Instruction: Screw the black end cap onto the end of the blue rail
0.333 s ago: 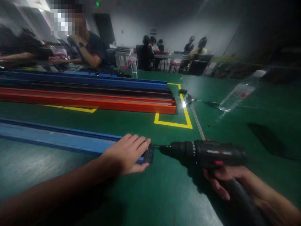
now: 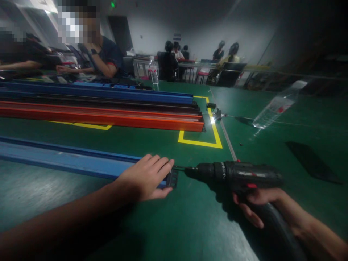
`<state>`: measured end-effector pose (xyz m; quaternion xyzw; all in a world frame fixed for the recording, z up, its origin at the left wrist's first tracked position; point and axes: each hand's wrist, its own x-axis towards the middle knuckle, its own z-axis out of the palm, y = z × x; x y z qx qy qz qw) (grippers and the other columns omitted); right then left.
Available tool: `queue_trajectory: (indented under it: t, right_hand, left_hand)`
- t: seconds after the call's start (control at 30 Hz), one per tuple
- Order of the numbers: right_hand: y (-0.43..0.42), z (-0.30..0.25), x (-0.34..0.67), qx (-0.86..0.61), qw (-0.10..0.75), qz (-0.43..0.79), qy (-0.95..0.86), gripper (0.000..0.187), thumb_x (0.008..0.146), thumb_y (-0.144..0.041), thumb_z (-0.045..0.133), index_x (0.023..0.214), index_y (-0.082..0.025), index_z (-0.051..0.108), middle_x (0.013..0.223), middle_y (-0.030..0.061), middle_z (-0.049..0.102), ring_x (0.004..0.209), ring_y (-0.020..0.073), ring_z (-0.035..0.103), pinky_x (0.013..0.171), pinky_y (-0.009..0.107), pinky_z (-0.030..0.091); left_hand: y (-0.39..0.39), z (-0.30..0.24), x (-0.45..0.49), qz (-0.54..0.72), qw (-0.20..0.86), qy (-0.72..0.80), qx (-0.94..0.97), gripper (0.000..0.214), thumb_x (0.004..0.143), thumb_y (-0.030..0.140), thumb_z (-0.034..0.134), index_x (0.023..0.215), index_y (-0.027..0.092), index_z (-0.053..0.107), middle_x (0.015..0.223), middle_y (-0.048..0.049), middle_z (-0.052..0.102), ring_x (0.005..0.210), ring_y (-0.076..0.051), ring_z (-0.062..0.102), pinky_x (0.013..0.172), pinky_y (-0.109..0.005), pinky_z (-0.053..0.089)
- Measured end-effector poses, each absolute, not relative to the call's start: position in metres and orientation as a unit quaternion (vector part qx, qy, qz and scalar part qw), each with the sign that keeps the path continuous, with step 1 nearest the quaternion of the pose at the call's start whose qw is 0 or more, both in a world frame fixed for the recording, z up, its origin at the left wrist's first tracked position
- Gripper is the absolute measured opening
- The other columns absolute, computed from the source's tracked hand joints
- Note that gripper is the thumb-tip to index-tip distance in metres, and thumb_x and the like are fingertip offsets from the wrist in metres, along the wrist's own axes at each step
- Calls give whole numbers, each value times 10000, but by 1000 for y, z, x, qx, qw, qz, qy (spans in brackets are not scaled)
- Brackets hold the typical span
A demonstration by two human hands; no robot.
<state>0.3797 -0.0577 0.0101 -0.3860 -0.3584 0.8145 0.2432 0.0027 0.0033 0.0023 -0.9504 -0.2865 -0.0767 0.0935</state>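
My left hand point(image 2: 148, 176) is wrapped over the right end of a long blue profile rail point(image 2: 89, 164) lying on the green table. A black end cap point(image 2: 173, 179) pokes out just past my fingertips. In my right hand point(image 2: 258, 204) is a black cordless drill point(image 2: 239, 175), its handle gripped and a finger near the red trigger. The drill lies level and points left. Its thin bit point(image 2: 185, 168) reaches the end cap near my left fingertips; the exact contact point is too small to make out.
Blue, black and orange rails point(image 2: 163, 122) lie side by side behind, beside yellow tape point(image 2: 201, 144). Toward the right are a plastic water bottle point(image 2: 280, 107), a dark flat object point(image 2: 312, 162) and small metal parts point(image 2: 218, 114). A co-worker point(image 2: 108, 54) sits across the table; more people sit farther back.
The drill and my right hand have shifted very slightly left. My left hand and the blue rail stay in place.
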Motion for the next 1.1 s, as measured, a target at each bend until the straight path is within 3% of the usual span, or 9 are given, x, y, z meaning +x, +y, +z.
queue_trajectory:
  t: [0.4, 0.7, 1.1]
  right_hand:
    - [-61, 20, 372, -389, 270, 808, -350, 352, 803, -278, 622, 1077, -95, 744, 953, 157, 764, 627, 137, 702, 626, 226, 505]
    - [-61, 17, 373, -400, 270, 808, -337, 294, 771, -270, 634, 979, -100, 753, 828, 106, 753, 557, 116, 680, 556, 204, 480]
    - [-60, 18, 374, -389, 261, 812, -348, 345, 783, -282, 628, 1061, -118, 751, 929, 129, 757, 581, 111, 674, 612, 216, 483]
  left_hand:
    - [4, 0, 2, -76, 100, -289, -949, 630, 933, 506, 516, 1376, 59, 475, 1254, -182, 603, 1066, -321, 574, 870, -463, 463]
    - [3, 2, 3, -74, 97, -289, -950, 614, 938, 487, 511, 1369, 51, 482, 1254, -189, 601, 1064, -329, 578, 858, -467, 478]
    - [4, 1, 3, -75, 97, -285, -951, 623, 938, 495, 507, 1372, 50, 474, 1253, -192, 600, 1061, -324, 578, 859, -467, 481]
